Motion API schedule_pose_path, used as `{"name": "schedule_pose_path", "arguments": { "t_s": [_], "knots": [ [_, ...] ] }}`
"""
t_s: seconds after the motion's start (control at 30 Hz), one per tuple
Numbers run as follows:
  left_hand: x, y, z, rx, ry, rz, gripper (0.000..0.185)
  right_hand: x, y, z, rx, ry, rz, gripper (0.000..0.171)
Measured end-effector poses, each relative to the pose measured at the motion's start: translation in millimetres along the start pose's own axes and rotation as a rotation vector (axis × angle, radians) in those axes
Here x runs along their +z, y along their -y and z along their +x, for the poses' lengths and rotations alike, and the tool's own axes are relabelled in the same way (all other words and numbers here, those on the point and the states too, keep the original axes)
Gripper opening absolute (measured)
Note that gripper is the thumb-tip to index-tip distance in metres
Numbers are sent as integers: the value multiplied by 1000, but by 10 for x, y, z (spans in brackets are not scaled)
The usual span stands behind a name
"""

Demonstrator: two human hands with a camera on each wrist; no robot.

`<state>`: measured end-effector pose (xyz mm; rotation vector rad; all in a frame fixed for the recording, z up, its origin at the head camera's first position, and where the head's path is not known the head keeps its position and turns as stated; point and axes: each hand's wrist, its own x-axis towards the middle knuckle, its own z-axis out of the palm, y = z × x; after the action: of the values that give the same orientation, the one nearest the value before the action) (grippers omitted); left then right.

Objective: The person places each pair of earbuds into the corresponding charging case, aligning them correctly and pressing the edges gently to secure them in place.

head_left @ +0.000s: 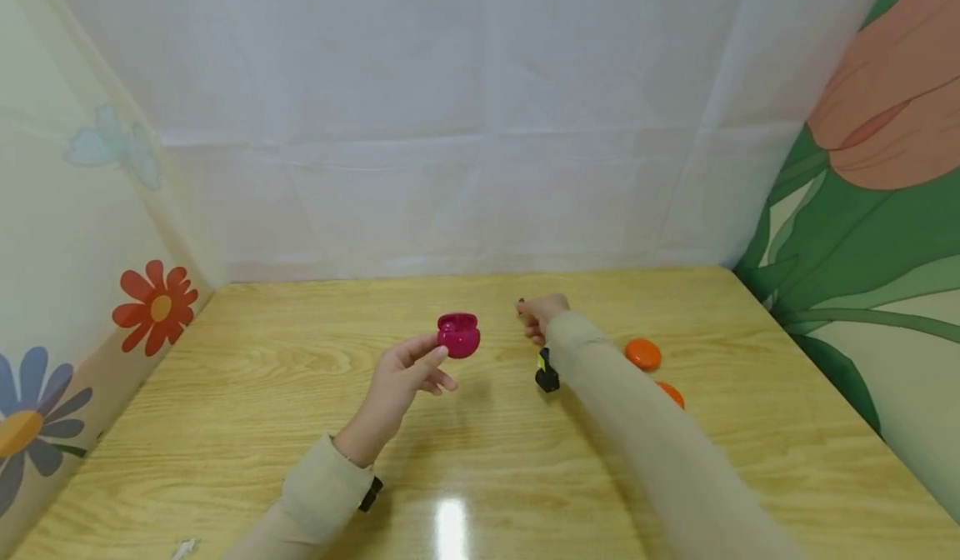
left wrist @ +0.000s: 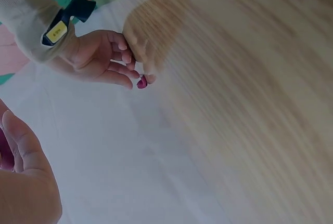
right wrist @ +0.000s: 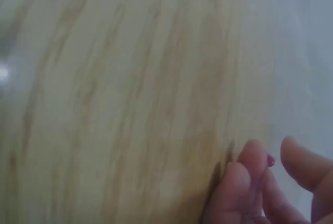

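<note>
My left hand (head_left: pixel 405 377) pinches a magenta earbud case (head_left: pixel 459 339) above the table, its lid raised. Only a sliver of that case (left wrist: pixel 5 151) shows past the left hand in the left wrist view. Farther right, my right hand (head_left: pixel 546 314) is low over the back of the table, its fingertips at a small magenta earbud (left wrist: pixel 142 82). In the right wrist view the earbud (right wrist: pixel 270 160) appears beside the index fingertip, while the thumb stands apart from it. Most of the earbud is hidden there by the fingers.
Two orange round objects (head_left: pixel 643 354) lie on the wooden table (head_left: pixel 300 335) by the right forearm, the nearer one partly covered by the sleeve. A white cloth (head_left: pixel 480 127) hangs along the back edge. Painted walls flank both sides.
</note>
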<state>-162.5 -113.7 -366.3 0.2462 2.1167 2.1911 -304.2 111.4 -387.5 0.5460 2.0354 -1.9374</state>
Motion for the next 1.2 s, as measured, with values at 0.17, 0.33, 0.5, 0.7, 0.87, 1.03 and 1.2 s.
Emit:
{"name": "schedule_pose_path", "arguments": {
  "t_s": [0.17, 0.33, 0.5, 0.7, 0.87, 1.03, 1.2],
  "knots": [
    [13, -8, -3, -3, -4, 9, 33, 34, -7, 71, -8, -57, -43, 16],
    [10, -13, -25, -7, -17, 19, 34, 60, 13, 93, -38, -104, -190, 20],
    [0, -13, -48, -10, -16, 24, 37, 83, 17, 112, -93, -127, -403, 21],
    [-7, 7, -58, -20, -24, 24, 35, 144, 34, 153, -152, -177, -614, 14],
    [1, 5, -70, -24, -41, 24, 35, 191, 50, 171, -141, -225, -692, 26],
    [22, 1, -66, -25, -38, 27, 33, 171, 39, 187, -119, -219, -634, 29],
    [36, 6, -44, -30, -43, 25, 32, 76, 23, 152, -90, -123, -395, 6]
  ]
}}
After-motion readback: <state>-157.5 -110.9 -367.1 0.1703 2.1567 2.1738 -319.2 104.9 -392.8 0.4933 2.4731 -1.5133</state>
